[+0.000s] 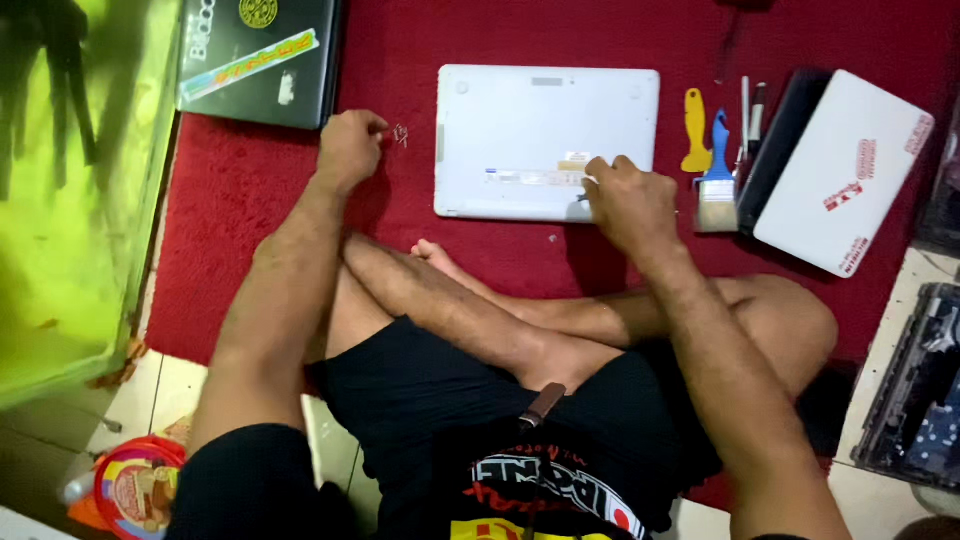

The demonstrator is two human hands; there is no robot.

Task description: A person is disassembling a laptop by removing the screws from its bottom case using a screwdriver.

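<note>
**A:** What sits closest to the camera?

**B:** At the bottom of the frame, the person's black shirt (540,490) with a colourful print, then black shorts and bare crossed legs (520,320), seated at the edge of a red carpet (240,180).

**A:** Where are the hands?

**B:** The right hand (630,200) is right of centre, resting on the lower right corner of a white laptop (530,130) that lies upside down, base plate up, in the upper middle of the frame. Its fingers are curled together and pressed down near a label strip; whether they pinch a tool I cannot tell. The left hand (350,148) is left of centre, closed loosely on the carpet, its fingertips beside a small cluster of tiny screws (401,134), just apart from the laptop's left edge.

**A:** What surrounds them?

**B:** To the right of the laptop lie a yellow plastic pry tool (696,130), a blue-handled paintbrush (718,180) and two thin pens (752,110). Further right, a second white laptop (845,170) rests tilted on a dark one. In the upper left lies a dark laptop with stickers (260,60). A green-tinted glass tank (70,190) fills the left edge. A round red and yellow tin (135,490) sits at the lower left on pale tiles, and a dark opened device (920,390) lies at the lower right.
</note>
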